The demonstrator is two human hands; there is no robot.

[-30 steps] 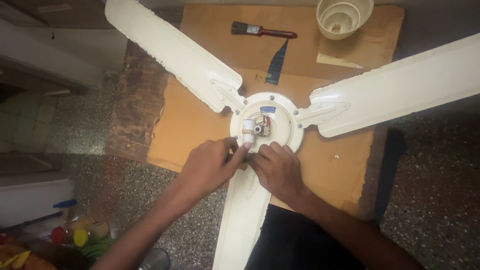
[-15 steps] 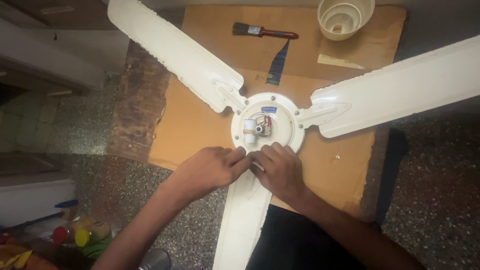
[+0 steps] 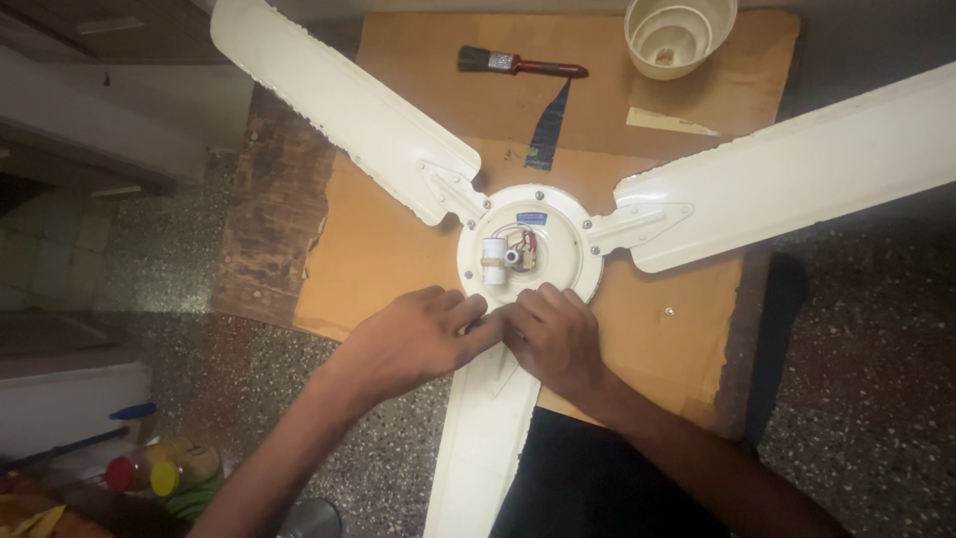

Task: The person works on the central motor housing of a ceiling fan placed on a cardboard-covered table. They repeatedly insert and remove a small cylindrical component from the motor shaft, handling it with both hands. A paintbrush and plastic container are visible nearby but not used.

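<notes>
The near blade bracket of the cream three-bladed metal ceiling fan (image 3: 528, 249), laid on brown cardboard (image 3: 388, 249), is pinched by the left hand (image 3: 413, 339) and right hand (image 3: 558, 339), fingertips pressed together at its joint for steadiness.

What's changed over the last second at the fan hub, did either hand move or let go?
Barely anything. The left hand and right hand stay pressed together at the near edge of the fan hub, fingers shifting only slightly where the near blade joins. Nothing was let go. The fan, paintbrush and cream cup lie as before.
</notes>
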